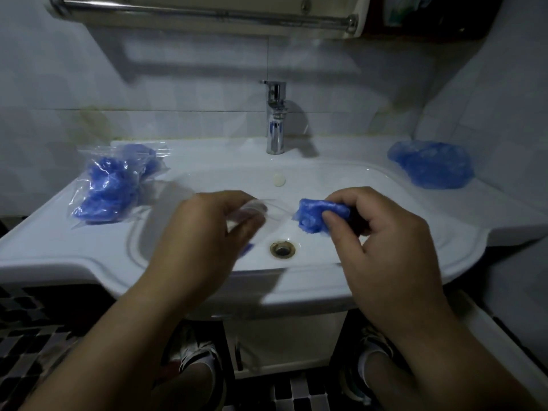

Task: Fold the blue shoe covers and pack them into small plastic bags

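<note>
Over the basin, my right hand (376, 232) pinches a folded blue shoe cover (312, 215) between thumb and fingers. My left hand (207, 232) grips a small clear plastic bag (267, 210), which is blurred and hard to make out; its mouth faces the folded cover a short gap away. A bit of blue shows under my left hand. On the left ledge lie clear bags packed with blue shoe covers (109, 185). A loose heap of unfolded blue shoe covers (433, 164) sits on the right ledge.
A white sink (89, 256) spans the view, with a chrome tap (275, 120) at the back and a drain (282, 248) in the bowl. A metal towel rail (207, 11) hangs above. Tiled walls close in behind and at right.
</note>
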Action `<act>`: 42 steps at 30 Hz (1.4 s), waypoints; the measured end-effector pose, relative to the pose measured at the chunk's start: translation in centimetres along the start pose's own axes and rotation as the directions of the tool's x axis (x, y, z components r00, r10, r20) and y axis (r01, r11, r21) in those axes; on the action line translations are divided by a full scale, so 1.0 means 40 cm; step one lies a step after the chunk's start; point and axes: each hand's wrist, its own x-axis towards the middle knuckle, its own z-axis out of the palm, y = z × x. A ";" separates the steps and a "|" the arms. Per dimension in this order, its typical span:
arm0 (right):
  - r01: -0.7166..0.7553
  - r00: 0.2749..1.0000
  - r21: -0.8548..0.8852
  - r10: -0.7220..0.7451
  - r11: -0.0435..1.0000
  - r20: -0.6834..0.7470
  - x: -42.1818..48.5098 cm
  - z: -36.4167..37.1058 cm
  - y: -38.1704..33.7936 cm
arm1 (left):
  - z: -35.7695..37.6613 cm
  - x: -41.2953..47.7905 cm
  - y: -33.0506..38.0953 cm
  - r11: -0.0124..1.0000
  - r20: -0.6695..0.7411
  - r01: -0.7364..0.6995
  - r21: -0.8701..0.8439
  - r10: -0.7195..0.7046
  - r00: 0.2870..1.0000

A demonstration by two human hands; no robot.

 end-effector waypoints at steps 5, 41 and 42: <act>0.143 0.989 -0.130 -0.146 0.981 -0.013 0.003 -0.008 0.002 | 0.021 -0.015 0.038 0.987 0.060 -0.012 -0.160 0.022 0.998; 0.067 0.923 -0.072 -0.035 0.995 0.383 -0.013 -0.028 -0.038 | 0.018 -0.025 0.022 0.936 0.162 -0.182 -0.301 0.239 0.958; 0.059 0.915 -0.051 -0.033 0.997 0.402 -0.012 -0.027 -0.038 | 0.018 -0.025 0.024 0.931 0.163 -0.177 -0.318 0.237 0.958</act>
